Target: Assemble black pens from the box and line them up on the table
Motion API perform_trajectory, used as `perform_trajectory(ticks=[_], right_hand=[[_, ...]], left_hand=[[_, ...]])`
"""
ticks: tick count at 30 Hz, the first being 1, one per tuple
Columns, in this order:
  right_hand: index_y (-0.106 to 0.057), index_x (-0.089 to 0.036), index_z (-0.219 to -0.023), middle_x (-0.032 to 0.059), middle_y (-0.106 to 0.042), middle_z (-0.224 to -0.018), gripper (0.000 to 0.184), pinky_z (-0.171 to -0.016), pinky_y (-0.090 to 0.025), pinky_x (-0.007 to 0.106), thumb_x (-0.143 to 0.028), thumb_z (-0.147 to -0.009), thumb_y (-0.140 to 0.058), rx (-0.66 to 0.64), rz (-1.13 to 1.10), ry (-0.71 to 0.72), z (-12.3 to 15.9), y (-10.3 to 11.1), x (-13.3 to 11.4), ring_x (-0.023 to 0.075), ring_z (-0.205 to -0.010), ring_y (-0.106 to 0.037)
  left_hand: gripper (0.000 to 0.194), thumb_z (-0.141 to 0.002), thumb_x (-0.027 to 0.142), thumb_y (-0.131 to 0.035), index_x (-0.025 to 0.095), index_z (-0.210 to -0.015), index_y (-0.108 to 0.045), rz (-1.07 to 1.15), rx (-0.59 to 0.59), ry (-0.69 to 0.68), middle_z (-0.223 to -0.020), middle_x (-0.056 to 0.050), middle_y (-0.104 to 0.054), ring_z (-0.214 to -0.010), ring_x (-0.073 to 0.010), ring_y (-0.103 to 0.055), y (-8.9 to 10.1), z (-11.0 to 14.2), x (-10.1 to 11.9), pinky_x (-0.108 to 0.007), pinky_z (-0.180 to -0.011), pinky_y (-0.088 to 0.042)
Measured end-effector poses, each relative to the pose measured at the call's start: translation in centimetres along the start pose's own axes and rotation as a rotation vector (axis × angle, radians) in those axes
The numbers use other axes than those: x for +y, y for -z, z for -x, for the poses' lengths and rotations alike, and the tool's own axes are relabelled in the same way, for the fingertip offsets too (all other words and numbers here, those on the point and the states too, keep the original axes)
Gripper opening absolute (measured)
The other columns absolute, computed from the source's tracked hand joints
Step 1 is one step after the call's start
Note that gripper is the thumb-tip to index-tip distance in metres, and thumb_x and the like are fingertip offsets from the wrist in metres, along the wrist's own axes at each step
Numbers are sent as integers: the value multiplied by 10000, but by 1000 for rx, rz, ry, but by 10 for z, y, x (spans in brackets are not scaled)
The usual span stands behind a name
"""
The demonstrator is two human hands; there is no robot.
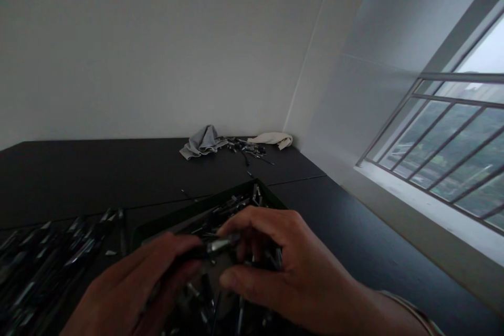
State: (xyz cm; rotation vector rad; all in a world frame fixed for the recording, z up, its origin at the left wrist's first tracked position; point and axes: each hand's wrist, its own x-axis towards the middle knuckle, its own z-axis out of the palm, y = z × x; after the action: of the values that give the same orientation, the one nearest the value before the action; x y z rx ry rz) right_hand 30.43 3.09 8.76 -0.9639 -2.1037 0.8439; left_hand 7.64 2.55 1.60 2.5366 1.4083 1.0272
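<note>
Both my hands meet low in the picture over a dark green tray (252, 187) filled with several small dark and silvery metal parts. My left hand (134, 289) is closed around the dark end of a small metal tool (218, 245). My right hand (287, 268) pinches the tool's shiny silver end between thumb and forefinger. The tool's exact shape is blurred in the dim light.
A heap of similar metal pieces (43, 262) lies on the black table (98, 173) to the left. At the far corner lie a grey cloth (202, 142), a cream cloth (273, 139) and scattered parts (246, 148). A barred window (452, 142) is on the right.
</note>
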Motion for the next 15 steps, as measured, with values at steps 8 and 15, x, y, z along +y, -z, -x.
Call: perform_trajectory(ticks=[8, 15], right_hand=[[-614, -215, -1016, -18, -635, -773, 186, -632, -432, 224, -297, -872, -530, 47, 185, -56, -5, 1, 15, 110, -685, -593], [-632, -214, -996, 26, -675, -877, 297, -704, -463, 243, -414, -905, -432, -85, 292, -97, -8, -2, 22, 165, -800, -637]], left_hand=[[301, -932, 156, -380, 125, -1215, -481, -261, -110, 637, -1055, -62, -662, -976, -187, -632, 57, -18, -99, -354, -883, -486], [242, -889, 290, -573, 142, -1081, -570, -602, -150, 925, -996, -55, -643, -850, -190, -645, 63, 36, -145, -395, -768, -540]])
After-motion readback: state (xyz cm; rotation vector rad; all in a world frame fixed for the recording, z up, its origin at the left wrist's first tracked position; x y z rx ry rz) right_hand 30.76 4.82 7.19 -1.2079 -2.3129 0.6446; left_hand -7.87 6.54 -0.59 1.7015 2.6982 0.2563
